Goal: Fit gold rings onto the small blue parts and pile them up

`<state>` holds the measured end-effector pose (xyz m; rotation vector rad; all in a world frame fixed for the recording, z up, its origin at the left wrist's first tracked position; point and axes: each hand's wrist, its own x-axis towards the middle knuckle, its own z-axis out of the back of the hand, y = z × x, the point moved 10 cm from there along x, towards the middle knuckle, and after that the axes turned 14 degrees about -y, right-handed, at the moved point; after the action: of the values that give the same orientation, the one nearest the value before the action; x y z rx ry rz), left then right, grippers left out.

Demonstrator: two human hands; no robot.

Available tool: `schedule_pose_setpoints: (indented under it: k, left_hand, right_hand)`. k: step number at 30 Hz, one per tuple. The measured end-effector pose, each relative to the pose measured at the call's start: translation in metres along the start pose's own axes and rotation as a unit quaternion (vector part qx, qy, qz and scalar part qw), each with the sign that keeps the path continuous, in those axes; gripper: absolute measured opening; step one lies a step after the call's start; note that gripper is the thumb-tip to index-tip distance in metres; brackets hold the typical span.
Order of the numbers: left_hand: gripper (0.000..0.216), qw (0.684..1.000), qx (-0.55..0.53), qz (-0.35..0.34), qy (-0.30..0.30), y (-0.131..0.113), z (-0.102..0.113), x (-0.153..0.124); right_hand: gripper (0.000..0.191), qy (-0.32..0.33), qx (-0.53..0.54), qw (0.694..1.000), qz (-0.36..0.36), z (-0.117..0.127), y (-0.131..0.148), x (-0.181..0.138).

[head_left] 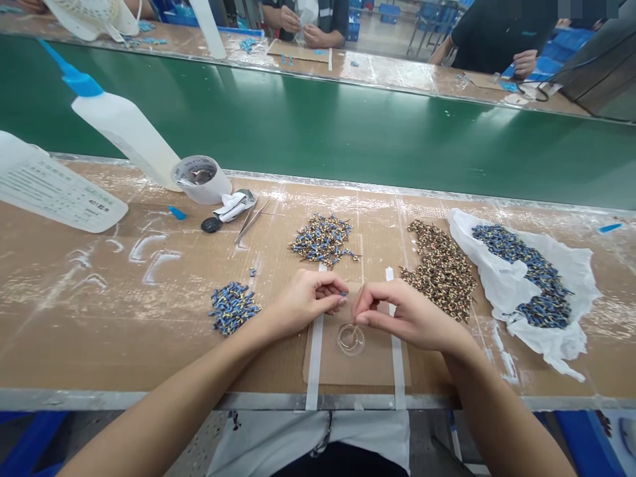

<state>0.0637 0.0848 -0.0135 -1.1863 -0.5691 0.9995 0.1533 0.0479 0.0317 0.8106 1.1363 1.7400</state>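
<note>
**L hand [301, 301] pinches tiny blue part [342, 293] right beside R hand [407, 315]**

L hand in narrow grip, fingers curled in, tiny blue part showing at the fingertips. R hand also narrow, thumb & index nearly meeting just beside the L fingertips; can't tell if it holds anything. Below both hands, a small round clear glass dish [350, 339] w/ something thin inside, too small to tell, sits on a brown cardboard sheet [358, 368], w/ two long white tape strips [314, 361] running across it onto the worn tan tabletop [74, 331].

Loose piles on tabletop: small blue-and-brass parts [322, 240] just past the hands, a smaller blue-and-brass heap [232, 307] left of L hand, brass-coloured parts [440, 271] past R hand, blue parts [521, 275] on a crumpled white plastic bag [571, 285] at far right.

Further left: slim steel tweezers [251, 222], a white tape roll [201, 179], a white plastic squeeze bottle w/ blue nozzle [119, 136]. Past a green conveyor belt [298, 126], co-workers [303, 20] sit at work.
</note>
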Motion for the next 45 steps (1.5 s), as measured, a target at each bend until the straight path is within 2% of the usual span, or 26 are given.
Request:
schedule_pose_setpoints:
  k: [3, 5, 8, 10, 25, 38, 45]
  left_hand:
    - [0.018, 1.000, -0.011, 0.012, 0.015, 0.002, -0.004, -0.001]
    - [0.018, 0.999, -0.019, 0.013, 0.029, 0.004, -0.008, -0.002]
    - [0.018, 0.999, -0.027, 0.012, 0.033, 0.007, -0.010, -0.002]
    - [0.017, 0.999, -0.034, 0.018, 0.031, 0.010, -0.011, -0.002]
    - [0.015, 0.997, -0.059, 0.028, 0.041, 0.009, -0.013, -0.002]
    - [0.013, 0.997, -0.058, 0.026, 0.040, 0.004, -0.012, -0.002]
    - [0.010, 0.996, -0.066, 0.013, 0.058, 0.004, -0.014, -0.003]
  right_hand:
    - [0.015, -0.057, 0.032, 0.998, -0.012, 0.016, -0.002, 0.000]
    - [0.014, -0.125, 0.037, 0.991, -0.007, 0.030, -0.003, 0.000]
    - [0.013, -0.226, -0.001, 0.974, 0.012, 0.047, -0.004, -0.001]
    - [0.013, -0.251, -0.034, 0.967, 0.023, 0.049, -0.003, -0.001]
    - [0.013, -0.228, -0.118, 0.966, 0.036, 0.037, -0.005, 0.005]
    - [0.013, -0.220, -0.114, 0.967, 0.056, 0.033, -0.002, 0.005]
    - [0.015, -0.216, -0.120, 0.967, 0.060, 0.030, -0.001, 0.006]
